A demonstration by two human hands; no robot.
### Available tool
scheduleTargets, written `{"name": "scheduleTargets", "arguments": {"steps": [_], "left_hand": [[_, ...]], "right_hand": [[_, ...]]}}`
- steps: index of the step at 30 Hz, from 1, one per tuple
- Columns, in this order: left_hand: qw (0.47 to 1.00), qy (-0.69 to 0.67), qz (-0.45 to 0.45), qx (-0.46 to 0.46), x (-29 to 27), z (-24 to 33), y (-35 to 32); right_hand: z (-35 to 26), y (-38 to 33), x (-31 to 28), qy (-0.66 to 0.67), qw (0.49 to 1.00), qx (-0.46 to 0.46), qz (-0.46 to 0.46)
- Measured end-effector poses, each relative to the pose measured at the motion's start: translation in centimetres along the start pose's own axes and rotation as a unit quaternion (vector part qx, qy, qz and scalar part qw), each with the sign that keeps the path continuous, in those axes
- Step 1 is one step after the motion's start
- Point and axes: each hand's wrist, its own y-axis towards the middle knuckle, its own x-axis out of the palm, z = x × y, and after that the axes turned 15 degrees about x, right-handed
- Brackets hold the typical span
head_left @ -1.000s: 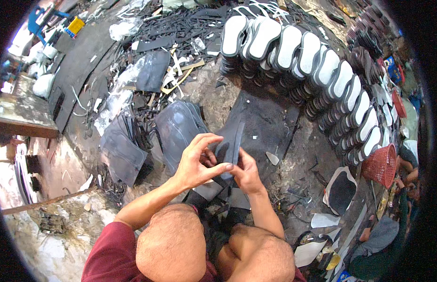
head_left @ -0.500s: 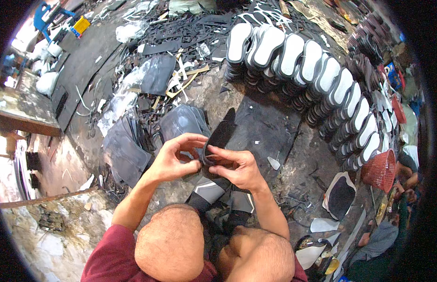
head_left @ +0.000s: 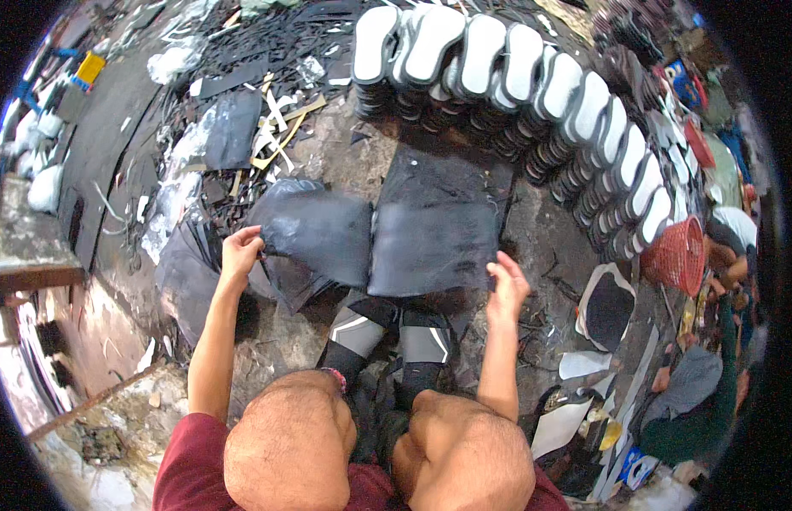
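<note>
Two dark, smooth rubber-like panels hang side by side in front of me, a left panel (head_left: 324, 234) and a right panel (head_left: 434, 251). A narrow line divides them; I cannot tell whether they are joined. My left hand (head_left: 242, 251) pinches the outer corner of the left panel between thumb and fingers. At the far side of the right panel, my right hand (head_left: 507, 288) grips its outer edge, which is slightly blurred. Beneath lies a flat black sheet (head_left: 439, 175) on the ground. More dark sheets (head_left: 187, 277) lie in a pile by my left hand.
Tall stacks of soles with white tops (head_left: 485, 55) curve along the far right. A red plastic basket (head_left: 675, 255) stands right, near another person's arm (head_left: 732, 268). Dark offcuts (head_left: 285, 43) cover the far ground. A wooden ledge (head_left: 38, 277) juts in at left.
My hands have moved apart, left and right. The dark piece that was bent between them is now spread as two flat panels. The view has shifted slightly to the right.
</note>
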Motion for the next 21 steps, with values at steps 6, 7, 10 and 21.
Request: {"name": "scheduleTargets", "arguments": {"steps": [6, 7, 10, 21], "left_hand": [[0.995, 0.074, 0.017, 0.057, -0.7, -5.0, 1.9], [0.994, 0.072, 0.029, 0.075, 0.1, -4.7, 2.0], [0.973, 0.167, 0.075, 0.141, 1.4, -4.3, 2.0], [0.872, 0.374, 0.221, 0.225, 1.8, -2.9, 2.0]], "right_hand": [[3.0, 2.7, -2.4, 0.135, 0.983, 0.077, 0.095], [2.8, 2.5, -3.0, 0.188, 0.977, 0.047, 0.088], [2.7, 2.6, -3.9, 0.23, 0.966, 0.064, 0.097], [-2.8, -8.0, 4.9, 0.147, 0.976, -0.152, -0.055]]}}
